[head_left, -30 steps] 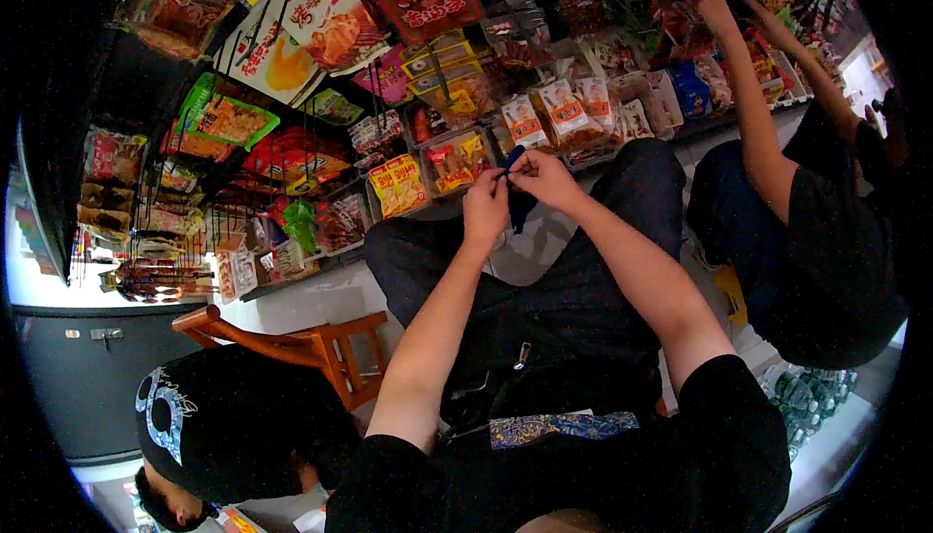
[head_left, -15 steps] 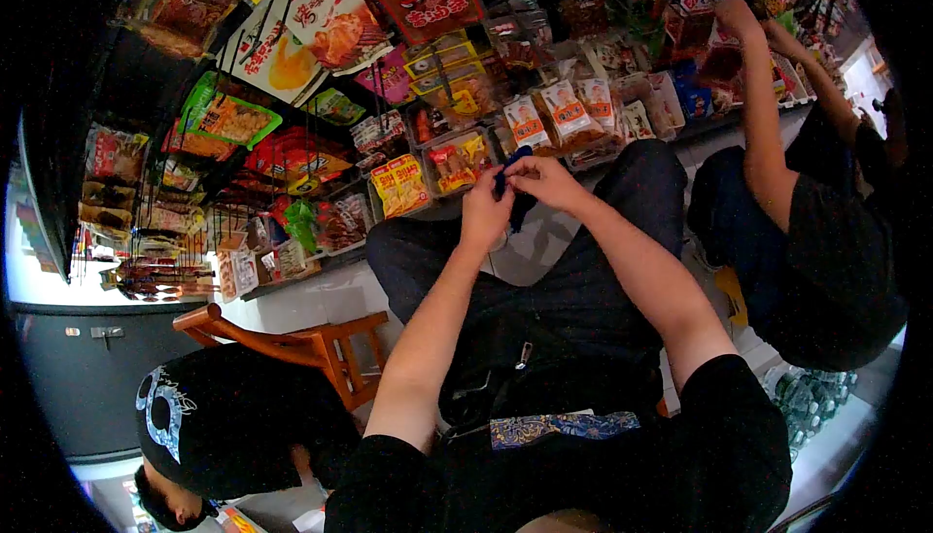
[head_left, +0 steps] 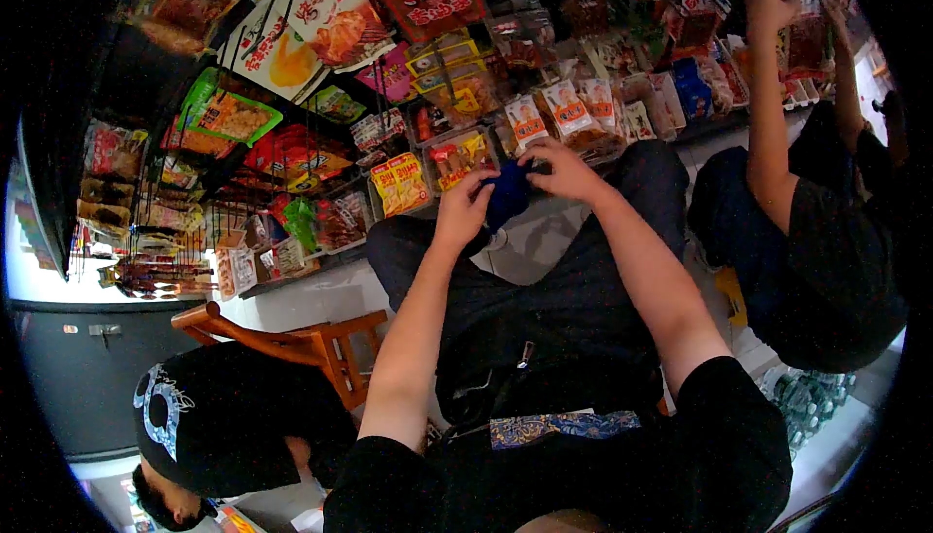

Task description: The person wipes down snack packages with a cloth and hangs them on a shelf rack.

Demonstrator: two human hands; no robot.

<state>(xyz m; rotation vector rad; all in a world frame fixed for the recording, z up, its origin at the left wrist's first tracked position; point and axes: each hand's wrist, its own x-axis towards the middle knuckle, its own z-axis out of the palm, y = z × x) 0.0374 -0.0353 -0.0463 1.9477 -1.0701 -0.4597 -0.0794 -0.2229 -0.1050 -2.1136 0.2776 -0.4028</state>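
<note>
A dark blue soft piece (head_left: 506,201), cloth or a thin bag, hangs spread between my two hands above my lap. My left hand (head_left: 465,208) pinches its left edge, and my right hand (head_left: 566,173) grips its upper right edge. Just beyond it, a clear bin (head_left: 459,160) of red and yellow snack packets sits at the front of the display. Yellow snack bags (head_left: 399,185) are to the left of that bin. White-and-orange packets (head_left: 573,110) stand behind my right hand.
Hanging packaged foods (head_left: 321,23) fill the rack ahead. On the right, another person (head_left: 826,251) reaches up into the shelves. A second person (head_left: 233,421) bends over at lower left, beside a wooden chair (head_left: 326,343). Plastic bottles (head_left: 807,402) lie at lower right.
My hands have moved apart, and the blue piece between them has gone from bunched to spread wider. The person on the right has raised their hands higher, with a packet.
</note>
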